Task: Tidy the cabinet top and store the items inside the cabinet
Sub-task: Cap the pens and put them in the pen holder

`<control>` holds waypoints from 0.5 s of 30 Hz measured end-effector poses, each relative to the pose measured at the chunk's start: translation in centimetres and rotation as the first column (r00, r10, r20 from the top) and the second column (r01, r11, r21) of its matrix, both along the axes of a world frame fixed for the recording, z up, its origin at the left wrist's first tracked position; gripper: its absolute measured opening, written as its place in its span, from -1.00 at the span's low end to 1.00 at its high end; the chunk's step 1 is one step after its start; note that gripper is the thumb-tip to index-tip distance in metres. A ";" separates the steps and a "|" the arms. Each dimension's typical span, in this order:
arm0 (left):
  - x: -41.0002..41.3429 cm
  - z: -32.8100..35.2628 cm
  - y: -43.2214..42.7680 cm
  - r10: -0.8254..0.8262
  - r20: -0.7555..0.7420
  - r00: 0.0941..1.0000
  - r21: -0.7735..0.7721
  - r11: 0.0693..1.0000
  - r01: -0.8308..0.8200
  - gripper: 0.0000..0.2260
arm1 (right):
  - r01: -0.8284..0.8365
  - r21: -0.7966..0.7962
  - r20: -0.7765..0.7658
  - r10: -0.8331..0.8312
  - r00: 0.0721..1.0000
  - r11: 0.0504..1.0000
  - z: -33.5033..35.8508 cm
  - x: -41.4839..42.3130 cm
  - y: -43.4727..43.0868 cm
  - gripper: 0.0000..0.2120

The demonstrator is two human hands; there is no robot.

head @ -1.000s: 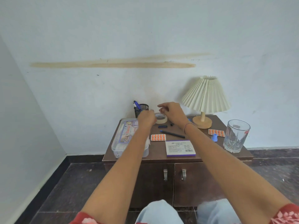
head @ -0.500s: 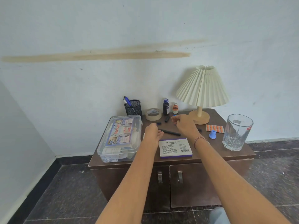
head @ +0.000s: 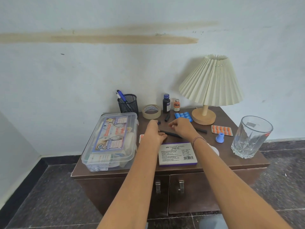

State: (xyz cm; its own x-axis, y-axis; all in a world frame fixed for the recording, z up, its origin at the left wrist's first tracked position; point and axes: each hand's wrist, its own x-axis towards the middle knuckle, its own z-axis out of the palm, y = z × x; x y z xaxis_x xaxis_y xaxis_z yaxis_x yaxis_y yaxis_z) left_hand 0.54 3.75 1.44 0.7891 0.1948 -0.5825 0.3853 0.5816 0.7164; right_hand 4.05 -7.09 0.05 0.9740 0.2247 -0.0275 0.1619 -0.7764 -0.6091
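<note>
My left hand (head: 153,134) and right hand (head: 181,128) hover side by side over the middle of the brown cabinet top (head: 214,156), fingers loosely curled, nothing seen in either. A black pen (head: 170,134) lies on the top between and under them. Around it are a small dark cap (head: 167,117), a stamp pad box (head: 177,153), a tape roll (head: 151,111), a blue blister pack (head: 183,116), an orange blister pack (head: 222,130), a blue stopper (head: 219,139), an ink bottle (head: 166,103) and a small vial (head: 176,105). My left hand hides most of another orange pack (head: 141,138).
A clear first-aid box (head: 112,139) fills the left side of the top. A mesh pen holder (head: 128,104) stands at the back, a pleated lamp (head: 211,83) back right, a glass tumbler (head: 250,137) at the right edge. The two cabinet doors (head: 158,187) are closed.
Both hands drew back from the tape roll at the rear to the middle of the top, over the black pen. The view came closer and tilted, revealing the bottles and the blue pack.
</note>
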 end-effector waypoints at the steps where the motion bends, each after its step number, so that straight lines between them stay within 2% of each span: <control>1: 0.0 0.0 0.0 -0.001 0.001 1.000 0.001 1.000 0.001 -0.50 | -0.009 -0.003 -0.012 0.009 1.000 1.000 -0.1 0.1 0.2 -0.71; 4: 0.0 -0.1 -0.1 0.008 0.017 1.000 -0.002 1.000 -0.008 -0.54 | -0.018 0.016 -0.050 0.019 0.999 1.000 -0.5 0.5 0.6 -0.68; 10: 0.3 -0.7 -0.1 -0.018 0.003 1.000 -0.026 1.000 0.018 -0.51 | 0.072 0.244 -0.226 -0.016 0.974 0.967 -0.6 0.5 0.5 -0.64; 15: 0.2 -0.8 0.0 -0.014 0.003 1.000 -0.039 0.999 0.014 -0.53 | 0.099 0.320 -0.233 -0.023 0.972 0.942 -0.8 0.2 0.3 -0.69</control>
